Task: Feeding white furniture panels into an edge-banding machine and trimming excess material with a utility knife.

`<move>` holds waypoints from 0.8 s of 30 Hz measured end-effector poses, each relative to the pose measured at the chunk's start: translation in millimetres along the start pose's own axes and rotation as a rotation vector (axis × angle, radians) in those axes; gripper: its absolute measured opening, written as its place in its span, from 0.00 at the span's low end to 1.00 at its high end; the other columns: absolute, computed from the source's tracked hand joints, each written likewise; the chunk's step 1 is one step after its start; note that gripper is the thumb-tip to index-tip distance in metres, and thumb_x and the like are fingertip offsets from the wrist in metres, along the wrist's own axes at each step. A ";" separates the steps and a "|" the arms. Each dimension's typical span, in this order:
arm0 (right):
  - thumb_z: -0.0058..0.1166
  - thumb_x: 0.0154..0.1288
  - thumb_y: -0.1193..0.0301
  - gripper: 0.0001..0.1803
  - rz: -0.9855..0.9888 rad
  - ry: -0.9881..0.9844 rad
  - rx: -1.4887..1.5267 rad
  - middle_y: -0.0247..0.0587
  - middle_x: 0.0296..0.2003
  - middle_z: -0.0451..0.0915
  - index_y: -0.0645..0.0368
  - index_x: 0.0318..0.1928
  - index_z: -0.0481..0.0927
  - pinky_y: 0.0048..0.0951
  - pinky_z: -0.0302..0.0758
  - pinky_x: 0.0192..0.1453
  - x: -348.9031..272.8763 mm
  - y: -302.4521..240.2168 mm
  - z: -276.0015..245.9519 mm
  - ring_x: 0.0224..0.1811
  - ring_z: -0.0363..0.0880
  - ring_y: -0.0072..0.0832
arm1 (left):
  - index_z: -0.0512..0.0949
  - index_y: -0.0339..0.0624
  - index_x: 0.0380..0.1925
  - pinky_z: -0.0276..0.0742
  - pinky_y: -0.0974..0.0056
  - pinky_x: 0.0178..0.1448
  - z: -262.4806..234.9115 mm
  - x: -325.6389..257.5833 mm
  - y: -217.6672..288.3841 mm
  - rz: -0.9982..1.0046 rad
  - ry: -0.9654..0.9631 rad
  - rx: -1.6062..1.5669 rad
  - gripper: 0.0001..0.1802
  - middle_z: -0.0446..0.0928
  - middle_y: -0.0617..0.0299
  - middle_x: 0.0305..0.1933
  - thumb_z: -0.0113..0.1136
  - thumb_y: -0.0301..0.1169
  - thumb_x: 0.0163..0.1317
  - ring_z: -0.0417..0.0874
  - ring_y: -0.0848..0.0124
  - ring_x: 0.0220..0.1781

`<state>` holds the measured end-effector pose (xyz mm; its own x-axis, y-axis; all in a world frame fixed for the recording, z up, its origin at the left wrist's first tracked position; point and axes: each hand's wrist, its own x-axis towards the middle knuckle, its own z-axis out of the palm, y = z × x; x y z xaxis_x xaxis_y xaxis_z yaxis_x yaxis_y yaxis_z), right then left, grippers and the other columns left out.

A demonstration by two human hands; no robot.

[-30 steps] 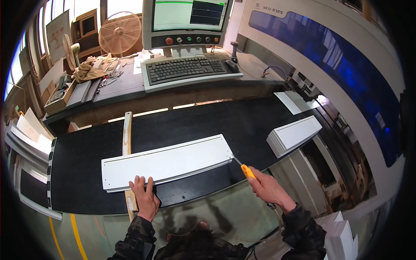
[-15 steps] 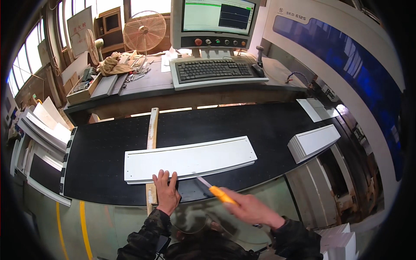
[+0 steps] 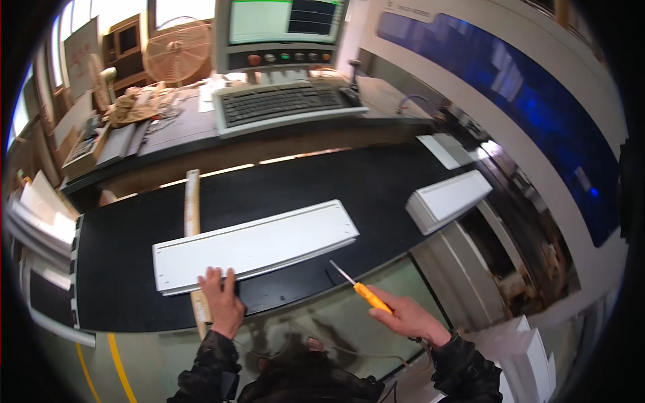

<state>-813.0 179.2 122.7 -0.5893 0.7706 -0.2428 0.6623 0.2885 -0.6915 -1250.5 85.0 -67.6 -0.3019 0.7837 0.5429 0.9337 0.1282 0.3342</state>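
Observation:
A long white panel (image 3: 255,245) lies at a slant on the black table (image 3: 295,181), apparently on top of another one, as a second edge shows beneath it. It has a groove along the far side and small holes near its ends. My left hand (image 3: 220,302) rests with outstretched fingers on the panel's near edge, left of its middle. In my right hand (image 3: 406,312) is a yellow-handled tool with a slim metal shaft (image 3: 344,274), held off the panel near the table's front edge. Blur hides whether it is a screwdriver or a file.
A wooden strip (image 3: 193,201) crosses the table and runs beneath the panel. Stacked short white panels (image 3: 453,198) stand at the right. Behind are a keyboard (image 3: 282,102) and a control screen (image 3: 282,23). More white panels (image 3: 527,359) stand at lower right.
My right hand has drawn the yellow-handled tool away from the panel's edge, to the right. My left hand stays on the panel. The whole view has shifted to the right.

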 end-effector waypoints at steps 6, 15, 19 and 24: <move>0.53 0.89 0.58 0.34 0.393 0.293 0.304 0.37 0.41 0.86 0.50 0.87 0.67 0.32 0.83 0.50 -104.0 116.7 -23.8 0.40 0.85 0.26 | 0.75 0.41 0.80 0.39 0.29 0.95 21.4 -6.5 -12.8 0.046 -0.023 0.103 0.43 0.66 0.38 0.84 0.51 0.11 0.61 0.59 0.41 0.91; 0.54 0.90 0.53 0.25 1.090 0.114 0.890 0.29 0.33 0.81 0.57 0.73 0.78 0.27 0.78 0.39 -361.6 248.0 147.8 0.32 0.78 0.18 | 0.69 0.49 0.86 0.55 0.40 0.90 29.9 -0.1 6.5 0.153 -0.067 0.208 0.43 0.63 0.39 0.86 0.50 0.13 0.69 0.63 0.41 0.88; 0.57 0.87 0.53 0.23 1.425 0.265 1.017 0.35 0.32 0.84 0.60 0.65 0.79 0.33 0.85 0.38 -464.7 225.2 231.3 0.33 0.85 0.24 | 0.68 0.50 0.87 0.66 0.41 0.84 29.0 -10.8 16.0 0.135 -0.101 0.166 0.40 0.65 0.35 0.83 0.52 0.19 0.74 0.68 0.38 0.83; 0.58 0.86 0.61 0.17 1.597 0.358 0.945 0.38 0.34 0.85 0.62 0.61 0.78 0.36 0.88 0.38 -492.4 219.9 258.4 0.35 0.88 0.29 | 0.68 0.50 0.86 0.65 0.41 0.84 22.7 -7.9 21.4 0.131 -0.106 0.196 0.37 0.64 0.35 0.84 0.53 0.23 0.77 0.65 0.37 0.85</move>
<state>-496.8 -283.6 -85.6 0.4319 0.0659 -0.8995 -0.0939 -0.9886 -0.1175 -1223.8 95.4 -82.2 -0.1636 0.8593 0.4845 0.9862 0.1288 0.1045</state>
